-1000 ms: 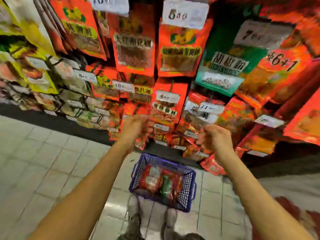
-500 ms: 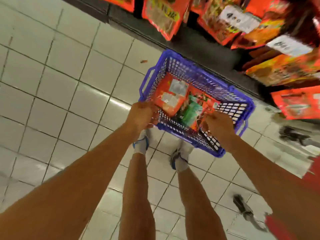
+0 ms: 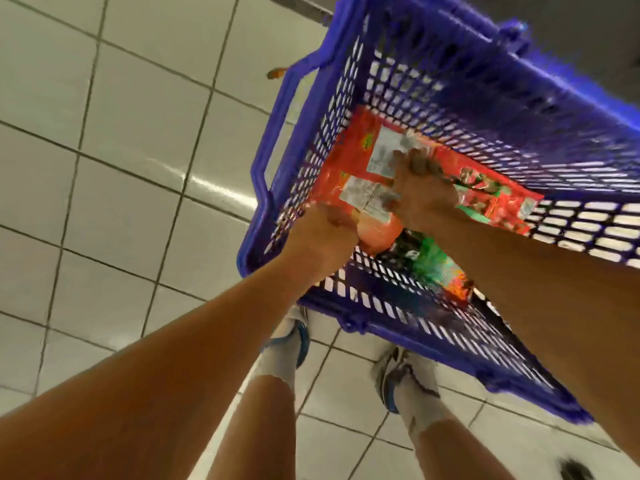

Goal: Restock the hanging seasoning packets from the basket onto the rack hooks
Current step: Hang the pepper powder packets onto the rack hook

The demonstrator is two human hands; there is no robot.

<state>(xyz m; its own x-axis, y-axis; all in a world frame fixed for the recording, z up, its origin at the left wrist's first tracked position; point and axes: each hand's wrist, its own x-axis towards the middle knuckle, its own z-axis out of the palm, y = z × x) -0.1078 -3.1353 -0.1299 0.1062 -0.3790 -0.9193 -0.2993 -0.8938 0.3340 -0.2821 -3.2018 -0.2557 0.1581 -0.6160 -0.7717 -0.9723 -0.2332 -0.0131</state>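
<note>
Left hand (image 3: 323,233) fingers curled round near end of orange-red seasoning packet (image 3: 349,168), lifting it clear. Right hand (image 3: 424,194) fingers pressed on packet stack, probably sorting next one; blur hides grip. Packets lie in blue basket (image 3: 277,140) on tiled floor (image 3: 104,168), below rack, out of view.

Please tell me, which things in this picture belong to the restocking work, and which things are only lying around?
For the job:
- blue basket on the floor
- red seasoning packets in it
- green packet in it
- left hand and right hand, both gripping red packets

Just lying about:
- small brown scrap on the floor tiles
- dark object at the bottom right corner, too blurred to identify
</note>
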